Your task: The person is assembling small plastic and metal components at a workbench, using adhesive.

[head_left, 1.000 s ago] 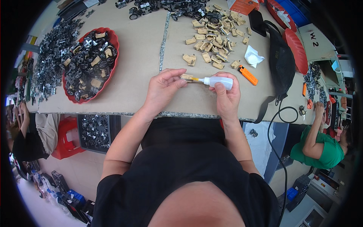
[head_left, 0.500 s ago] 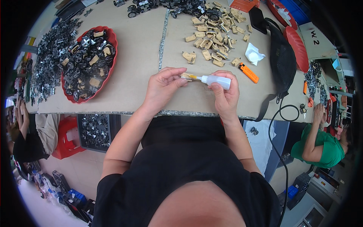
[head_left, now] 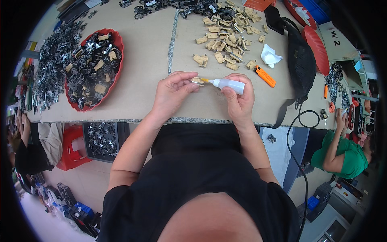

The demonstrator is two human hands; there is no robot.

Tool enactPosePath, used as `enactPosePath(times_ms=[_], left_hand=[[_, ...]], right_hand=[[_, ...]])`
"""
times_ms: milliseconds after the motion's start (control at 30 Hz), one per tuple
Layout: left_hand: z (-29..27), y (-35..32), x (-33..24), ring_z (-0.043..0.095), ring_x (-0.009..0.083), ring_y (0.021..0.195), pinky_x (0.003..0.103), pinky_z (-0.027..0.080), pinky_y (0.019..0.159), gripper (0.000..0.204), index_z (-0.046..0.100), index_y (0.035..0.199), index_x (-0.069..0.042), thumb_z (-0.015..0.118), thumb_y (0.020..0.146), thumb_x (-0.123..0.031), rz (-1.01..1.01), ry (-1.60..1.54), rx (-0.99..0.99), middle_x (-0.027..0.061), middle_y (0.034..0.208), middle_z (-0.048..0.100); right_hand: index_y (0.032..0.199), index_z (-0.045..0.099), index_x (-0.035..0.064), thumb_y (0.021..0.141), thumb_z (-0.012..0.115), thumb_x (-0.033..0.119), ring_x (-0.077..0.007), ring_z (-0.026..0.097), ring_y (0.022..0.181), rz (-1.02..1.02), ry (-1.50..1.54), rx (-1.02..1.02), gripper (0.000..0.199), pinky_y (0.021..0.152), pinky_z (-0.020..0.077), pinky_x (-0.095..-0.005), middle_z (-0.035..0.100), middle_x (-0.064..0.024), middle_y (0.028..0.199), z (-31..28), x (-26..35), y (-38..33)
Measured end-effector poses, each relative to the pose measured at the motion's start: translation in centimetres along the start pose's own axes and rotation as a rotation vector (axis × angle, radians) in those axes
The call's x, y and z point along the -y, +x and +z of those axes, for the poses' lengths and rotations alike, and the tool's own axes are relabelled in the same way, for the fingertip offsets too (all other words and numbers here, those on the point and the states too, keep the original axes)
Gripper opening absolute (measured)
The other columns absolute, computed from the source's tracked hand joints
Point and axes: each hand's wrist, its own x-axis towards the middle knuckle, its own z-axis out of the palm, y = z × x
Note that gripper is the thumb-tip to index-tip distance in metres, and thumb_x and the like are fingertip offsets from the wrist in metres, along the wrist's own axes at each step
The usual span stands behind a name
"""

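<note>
Between the thumb and fingers of my left hand [head_left: 174, 93] is a small tan plastic part [head_left: 198, 80], partly hidden by the fingertips. My right hand [head_left: 240, 99] is closed round a translucent white squeeze bottle [head_left: 231, 85], tilted almost level. Its thin yellowish nozzle points left and meets the tan part, or nearly so; I cannot tell if they touch. Beyond my hands lies a loose heap of similar tan parts [head_left: 219, 57]. An orange utility knife [head_left: 265, 76] rests right of the heap, near a crumpled white tissue [head_left: 270, 56].
On the left, a red scalloped tray [head_left: 119, 60] holds black wheeled pieces and tan parts, beside a pile of small dark parts [head_left: 54, 60]. A black waist bag [head_left: 301, 60], a phone [head_left: 274, 20] and a black cable [head_left: 291, 149] are at right. Co-workers sit on both sides.
Both hands stay nearly in place, still holding the tan part and the bottle. The view has shifted very slightly. At right, the green-sleeved co-worker's hands have moved a little.
</note>
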Motion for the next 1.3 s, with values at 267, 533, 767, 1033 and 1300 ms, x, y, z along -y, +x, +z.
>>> enactPosePath(times_ms=[267,533,767,1033,1300], left_hand=[[0.0,0.1,-0.3,0.06,0.0116,0.082,0.022,0.049,0.076,0.026,0.058,0.106,0.004,0.059,0.08,0.005,-0.052,-0.044,-0.02,0.0048,0.092,0.053],[0.0,0.1,-0.3,0.06,0.0114,0.083,0.022,0.049,0.076,0.026,0.055,0.108,0.003,0.058,0.082,0.002,-0.065,-0.058,-0.019,0.0066,0.09,0.061],[-0.1,0.2,-0.2,0.061,0.0122,0.084,0.023,0.05,0.079,0.024,0.054,0.107,0.004,0.057,0.083,0.002,-0.075,-0.027,0.004,0.0092,0.094,0.063],[1.1,0.5,-1.0,0.061,0.0126,0.083,0.023,0.05,0.078,0.025,0.054,0.107,0.004,0.057,0.083,0.001,-0.145,-0.155,0.074,0.0097,0.093,0.063],[2.1,1.2,-2.3,0.06,0.0123,0.082,0.024,0.048,0.077,0.026,0.057,0.107,0.001,0.06,0.081,-0.001,-0.153,-0.195,0.189,0.0055,0.091,0.062]], right_hand=[[0.1,0.047,-0.0003,0.084,0.061,0.011,-0.0129,0.051,0.085,0.017,-0.006,-0.004,0.024,0.074,0.0432,-0.0242,0.05,-0.0093,0.097,-0.1,0.0,-0.2],[0.103,0.046,0.0012,0.083,0.06,0.003,-0.0143,0.055,0.079,0.136,0.413,-0.155,0.025,0.075,0.0463,-0.0259,0.052,-0.0091,0.097,-0.4,0.3,0.2],[0.104,0.046,-0.001,0.074,0.062,-0.009,-0.0156,0.055,0.096,0.204,0.23,-0.336,0.035,0.084,0.0454,-0.0257,0.055,-0.0112,0.101,-4.6,0.5,1.1],[0.101,0.042,-0.0001,0.074,0.061,-0.009,-0.016,0.054,0.099,0.273,0.157,-0.363,0.034,0.087,0.0429,-0.0265,0.055,-0.0133,0.103,-6.0,-0.4,0.8],[0.104,0.044,-0.0017,0.078,0.06,-0.003,-0.0156,0.054,0.093,0.067,-0.216,-0.407,0.03,0.082,0.0433,-0.0258,0.052,-0.0121,0.105,-6.2,-0.5,0.1]])
